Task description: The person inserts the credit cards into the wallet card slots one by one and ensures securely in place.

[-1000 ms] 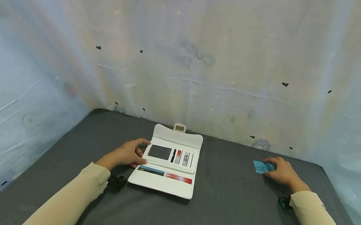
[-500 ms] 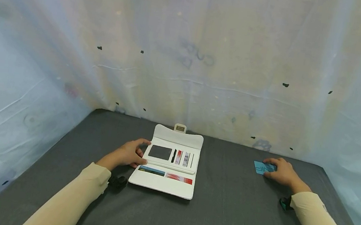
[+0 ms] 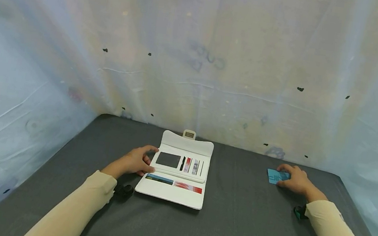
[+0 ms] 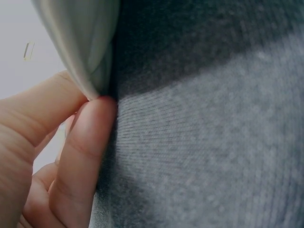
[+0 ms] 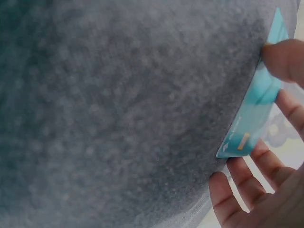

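Note:
A white wallet point(image 3: 169, 194) lies unfolded on the dark cloth, its flap and tab towards the back. Cards point(image 3: 188, 187) show in its slots, beside a dark window pocket point(image 3: 168, 160). My left hand point(image 3: 135, 161) grips the wallet's left edge; in the left wrist view, thumb and finger point(image 4: 85, 126) pinch its white border point(image 4: 78, 42). Far to the right, my right hand point(image 3: 295, 180) holds a teal card point(image 3: 272, 176) by opposite edges. The right wrist view has the thumb point(image 5: 287, 61) at one edge of this card point(image 5: 256, 99) and fingertips around the other side.
Dark grey cloth point(image 3: 229, 220) covers the table. A pale patterned curtain point(image 3: 219, 57) hangs close behind its back edge and along both sides. Dark wrist straps point(image 3: 123, 192) sit below both sleeves.

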`<act>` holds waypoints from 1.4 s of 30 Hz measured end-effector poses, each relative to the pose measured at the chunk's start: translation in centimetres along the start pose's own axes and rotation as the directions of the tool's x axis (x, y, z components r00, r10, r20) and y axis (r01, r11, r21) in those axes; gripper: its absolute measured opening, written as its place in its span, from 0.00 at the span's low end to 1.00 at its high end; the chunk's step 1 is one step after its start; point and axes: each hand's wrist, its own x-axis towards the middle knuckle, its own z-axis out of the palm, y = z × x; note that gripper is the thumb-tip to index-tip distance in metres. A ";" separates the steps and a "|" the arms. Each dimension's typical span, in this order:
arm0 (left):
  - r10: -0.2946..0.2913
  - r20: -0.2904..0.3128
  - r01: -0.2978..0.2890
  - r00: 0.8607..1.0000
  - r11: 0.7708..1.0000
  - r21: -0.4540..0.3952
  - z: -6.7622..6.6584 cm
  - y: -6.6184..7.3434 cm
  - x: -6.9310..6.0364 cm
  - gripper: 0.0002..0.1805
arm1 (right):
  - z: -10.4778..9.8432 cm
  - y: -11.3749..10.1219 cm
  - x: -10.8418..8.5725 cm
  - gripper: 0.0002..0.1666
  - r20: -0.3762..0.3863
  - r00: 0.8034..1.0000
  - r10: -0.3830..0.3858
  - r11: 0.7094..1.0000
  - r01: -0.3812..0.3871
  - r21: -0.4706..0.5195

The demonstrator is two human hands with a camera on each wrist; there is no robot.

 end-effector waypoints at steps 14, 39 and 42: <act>-0.003 0.000 0.003 1.000 1.000 -0.009 0.0 -0.2 0.2 0.42 | 0.1 -0.2 -0.6 0.33 -0.063 0.998 0.001 1.000 0.000 0.010; 0.003 0.005 -0.003 1.000 1.000 -0.003 0.0 -0.4 0.5 0.42 | 0.1 -0.4 -1.4 0.33 -0.068 0.997 -0.039 0.999 0.039 -0.009; -0.001 0.002 0.001 1.000 1.000 0.001 -0.1 -0.2 0.4 0.42 | 0.1 -1.1 -1.4 0.33 -0.084 0.993 -0.079 0.997 0.079 -0.010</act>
